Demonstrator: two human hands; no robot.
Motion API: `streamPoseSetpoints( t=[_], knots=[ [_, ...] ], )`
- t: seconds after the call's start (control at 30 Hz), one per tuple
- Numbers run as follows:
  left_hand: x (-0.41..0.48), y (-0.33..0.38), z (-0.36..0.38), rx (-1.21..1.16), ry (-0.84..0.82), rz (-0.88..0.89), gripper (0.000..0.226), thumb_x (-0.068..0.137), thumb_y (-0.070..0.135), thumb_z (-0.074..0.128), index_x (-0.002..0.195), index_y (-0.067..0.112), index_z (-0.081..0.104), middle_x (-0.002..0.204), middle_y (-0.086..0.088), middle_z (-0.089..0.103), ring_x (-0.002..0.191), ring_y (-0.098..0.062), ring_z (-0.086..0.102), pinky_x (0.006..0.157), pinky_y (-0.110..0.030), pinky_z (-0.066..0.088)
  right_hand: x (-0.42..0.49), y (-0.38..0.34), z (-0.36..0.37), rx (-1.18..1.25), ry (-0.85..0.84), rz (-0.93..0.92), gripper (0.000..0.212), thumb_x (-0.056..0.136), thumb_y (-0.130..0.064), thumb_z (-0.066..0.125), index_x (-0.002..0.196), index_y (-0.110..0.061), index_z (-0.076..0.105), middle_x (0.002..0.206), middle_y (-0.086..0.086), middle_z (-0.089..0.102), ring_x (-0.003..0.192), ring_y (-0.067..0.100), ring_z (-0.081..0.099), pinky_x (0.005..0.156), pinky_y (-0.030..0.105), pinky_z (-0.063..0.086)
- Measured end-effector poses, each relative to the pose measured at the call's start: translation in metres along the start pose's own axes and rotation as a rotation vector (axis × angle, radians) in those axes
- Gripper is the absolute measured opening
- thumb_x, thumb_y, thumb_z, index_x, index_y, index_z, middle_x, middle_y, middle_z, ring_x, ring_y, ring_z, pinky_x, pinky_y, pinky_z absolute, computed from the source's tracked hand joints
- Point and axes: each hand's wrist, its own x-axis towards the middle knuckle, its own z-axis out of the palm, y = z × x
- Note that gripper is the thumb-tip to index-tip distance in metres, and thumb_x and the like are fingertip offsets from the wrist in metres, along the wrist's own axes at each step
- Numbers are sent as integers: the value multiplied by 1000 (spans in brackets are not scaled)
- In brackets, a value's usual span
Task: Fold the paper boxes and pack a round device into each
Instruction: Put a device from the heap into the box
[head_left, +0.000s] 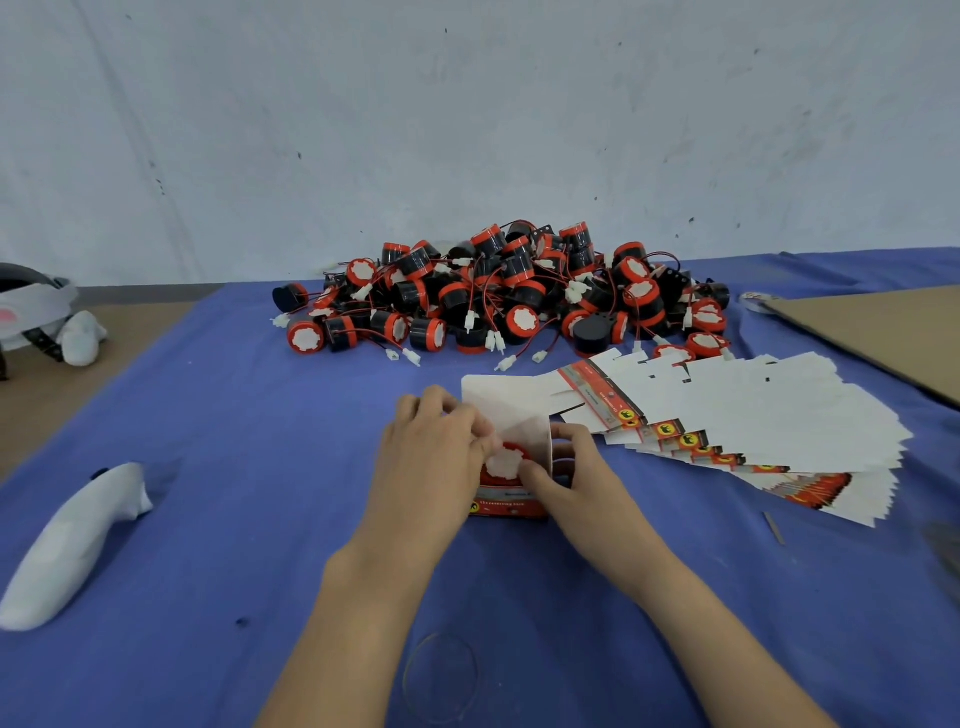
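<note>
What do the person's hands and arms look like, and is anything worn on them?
Nothing is worn on them. The left hand and the right hand have no gloves, and no ring, watch or bracelet shows. The left forearm and the right forearm are uncovered down to the bottom edge of the picture, and no sleeve is in view.
</note>
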Motion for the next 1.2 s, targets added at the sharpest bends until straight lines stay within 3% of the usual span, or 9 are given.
streamPoseSetpoints(
  t=[0.2,0.47,0.57,0.7,0.77,0.83,0.9,1.0,1.2],
  knots=[
    [-1,1,5,176,44,-108,12,99,19,54,101,24,64,149,-4,35,130,-24,39,89,-31,40,0,0,1,-13,7,6,27,97,-25,64,108,-44,49,95,-27,68,90,-13,64,67,6,50],
    [1,1,7,318,-151,-85,24,101,18,42,111,23,63,110,1,49,103,-21,47,68,-32,37,-2,0,0,-69,-15,-7,31,98,-26,63,107,-51,47,95,-40,62,93,-17,61,67,4,49],
    [1,-3,4,135,-152,-57,31,102,25,37,111,27,66,108,3,50,99,-17,51,69,-32,46,-2,2,-2,-89,2,1,34,97,-32,64,114,-52,43,97,-32,66,93,-17,61,67,6,50],
    [5,-7,-4,-523,-133,-159,32,104,26,38,115,39,64,85,17,56,72,-2,55,61,-11,46,-1,2,-5,-106,55,7,39,93,-39,68,122,-42,42,105,-22,66,93,-16,61,68,7,50],
    [8,-11,-6,-655,-139,-180,39,104,21,33,118,41,63,76,11,60,67,-14,56,69,-28,57,-2,1,-6,-144,38,-8,33,93,-40,68,115,-46,44,100,-30,68,96,-19,60,69,6,50],
    [9,-15,-6,-692,-179,-171,42,106,17,30,120,42,60,97,-17,67,82,-25,58,88,-49,53,-4,-1,-6,-166,13,-28,29,93,-41,67,112,-48,45,98,-40,64,98,-21,58,70,5,50],
    [6,-20,-2,-704,-205,-128,40,108,17,33,118,44,59,110,-26,63,88,-19,55,89,-46,51,-5,-1,-7,-189,8,-50,27,93,-43,66,112,-47,47,103,-41,63,100,-18,59,73,8,51],
    [0,-20,8,-696,-183,-69,29,106,23,44,110,49,56,102,-2,66,82,3,60,68,-19,53,-7,-1,-9,-310,-8,-81,33,86,-63,57,115,-48,50,107,-30,67,101,-9,63,80,18,56],
    [2,-16,30,-689,24,-179,40,97,18,60,100,42,29,109,15,59,94,0,62,72,-25,54,-7,1,-16,-610,-90,-210,54,91,-70,30,126,-38,54,145,-29,37,116,1,54,91,28,53]
  ],
)
